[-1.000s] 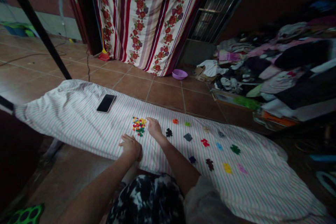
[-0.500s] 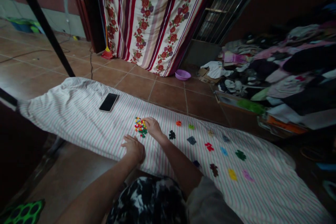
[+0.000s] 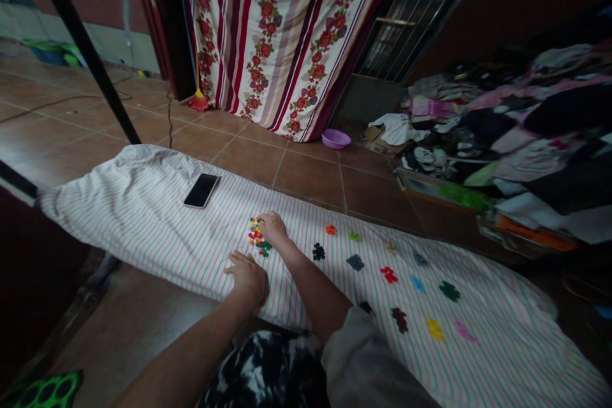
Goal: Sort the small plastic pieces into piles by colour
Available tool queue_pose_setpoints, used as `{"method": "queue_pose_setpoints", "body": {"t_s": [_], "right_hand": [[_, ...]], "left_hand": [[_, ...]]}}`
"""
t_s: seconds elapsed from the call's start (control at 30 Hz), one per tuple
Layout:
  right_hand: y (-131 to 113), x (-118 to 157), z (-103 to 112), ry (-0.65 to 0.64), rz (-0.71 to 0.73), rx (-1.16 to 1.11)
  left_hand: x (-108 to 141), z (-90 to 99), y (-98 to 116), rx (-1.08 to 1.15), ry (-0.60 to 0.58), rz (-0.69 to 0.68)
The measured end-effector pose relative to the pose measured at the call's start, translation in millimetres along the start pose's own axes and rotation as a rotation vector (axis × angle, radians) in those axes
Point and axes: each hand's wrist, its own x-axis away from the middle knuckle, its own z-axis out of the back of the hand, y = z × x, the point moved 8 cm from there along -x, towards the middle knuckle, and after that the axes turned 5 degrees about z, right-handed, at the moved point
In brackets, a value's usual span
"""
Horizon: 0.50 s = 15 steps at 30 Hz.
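A mixed pile of tiny coloured pieces (image 3: 257,234), in red, yellow, white, orange and green, lies on the striped cloth (image 3: 143,204). My right hand (image 3: 275,229) reaches over the pile's right edge, its fingers bent together and their tips at the pieces. Whatever is between those fingertips is hidden. Flat on the cloth, just in front of the pile, my left hand (image 3: 247,275) rests with its fingers apart, holding nothing. Sorted heaps lie to the right, among them black pieces (image 3: 319,251), grey pieces (image 3: 355,262), red pieces (image 3: 389,275) and orange pieces (image 3: 330,229).
A phone (image 3: 202,190) lies on the cloth left of the pile. More heaps, such as dark green pieces (image 3: 449,291) and yellow pieces (image 3: 435,329), are farther right. Beyond the cloth are a purple basin (image 3: 335,138), a floral curtain (image 3: 287,38) and piled clothes (image 3: 516,115).
My right hand has shifted slightly over the pile's right edge, covering a little more of it. The whole view has moved slightly; my left hand stays on the cloth.
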Motion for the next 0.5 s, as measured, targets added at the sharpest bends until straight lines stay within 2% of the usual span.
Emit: {"method": "queue_pose_setpoints", "body": {"t_s": [0.1,0.3,0.5], "right_hand": [[2,0,1,0.008,-0.025,-0.012],[2,3,8,0.059,0.028,-0.146],[24,12,11,0.146,-0.11,-0.426]], "left_hand": [[-1,-1.7,0,0.0,-0.015,0.011],[-1,-2.7,1,-0.013,-0.025,0.008],[3,2.3,0,-0.049,0.003,0.008]]}}
